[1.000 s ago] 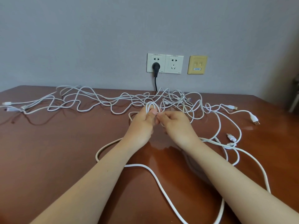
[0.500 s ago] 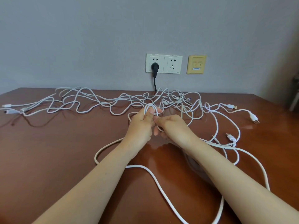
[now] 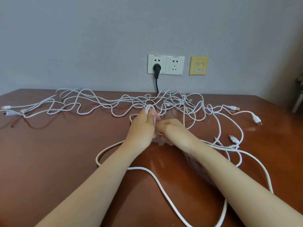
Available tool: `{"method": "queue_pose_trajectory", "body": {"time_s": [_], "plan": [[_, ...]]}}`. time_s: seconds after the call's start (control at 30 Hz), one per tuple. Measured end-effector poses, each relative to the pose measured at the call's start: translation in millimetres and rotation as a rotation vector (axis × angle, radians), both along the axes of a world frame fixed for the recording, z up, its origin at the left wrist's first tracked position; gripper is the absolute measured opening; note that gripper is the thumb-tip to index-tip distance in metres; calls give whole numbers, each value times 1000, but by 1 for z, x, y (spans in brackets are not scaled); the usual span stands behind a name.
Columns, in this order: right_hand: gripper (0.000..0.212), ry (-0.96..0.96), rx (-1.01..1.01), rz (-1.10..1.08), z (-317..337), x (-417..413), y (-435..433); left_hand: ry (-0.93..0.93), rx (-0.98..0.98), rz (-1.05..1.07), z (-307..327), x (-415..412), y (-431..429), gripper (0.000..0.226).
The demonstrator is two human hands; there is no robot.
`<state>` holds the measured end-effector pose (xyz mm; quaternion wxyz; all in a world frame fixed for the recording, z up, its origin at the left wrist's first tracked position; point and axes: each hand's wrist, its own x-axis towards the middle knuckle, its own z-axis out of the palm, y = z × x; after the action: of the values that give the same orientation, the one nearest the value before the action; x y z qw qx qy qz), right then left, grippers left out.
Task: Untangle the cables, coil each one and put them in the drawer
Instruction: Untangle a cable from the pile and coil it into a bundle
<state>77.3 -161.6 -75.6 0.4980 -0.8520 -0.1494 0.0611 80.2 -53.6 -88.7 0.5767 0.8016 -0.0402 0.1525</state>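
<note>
Your right hand [image 3: 172, 130] has dropped beneath your left hand [image 3: 143, 126], which clamps a small loop of cable [image 3: 150, 107] above mid-table [image 3: 49, 153]; the right appears to pinch its strand. Coiling looks under way; next, feed another turn.

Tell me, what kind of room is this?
Probably an office or study: a brown wooden table against a grey wall, two wall sockets with a black plug in one, and a yellowish network-jack plate beside them.
</note>
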Motion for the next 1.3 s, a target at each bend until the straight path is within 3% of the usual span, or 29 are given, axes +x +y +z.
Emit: {"method": "queue_pose_trajectory", "body": {"time_s": [0.13,0.27,0.37,0.5,0.67,0.8,0.93,1.17,1.3], "plan": [[32,-223,-113,-38,-6,2,-1,212,-704,-264,10,-2,3,30],[45,-288,-180,-32,-9,2,-6,295,-879,-373,17,-9,9,37],[41,-400,-367,19,-12,0,-2,309,-961,-452,15,-7,15,41],[22,-449,-441,151,-12,-3,0,288,-988,-364,14,-2,17,42],[18,-510,-470,-30,-3,-7,-5,269,-984,-232,16,3,16,41],[6,-615,-463,20,-2,-7,-4,247,-966,-178,15,7,18,39],[12,-703,-434,35,-6,-7,-3,233,-949,-156,14,8,20,38],[59,-774,-590,308,-1,-13,6,232,-894,-18,16,8,22,39],[50,-872,-535,300,-2,-13,3,225,-695,32,15,8,17,37]]}}
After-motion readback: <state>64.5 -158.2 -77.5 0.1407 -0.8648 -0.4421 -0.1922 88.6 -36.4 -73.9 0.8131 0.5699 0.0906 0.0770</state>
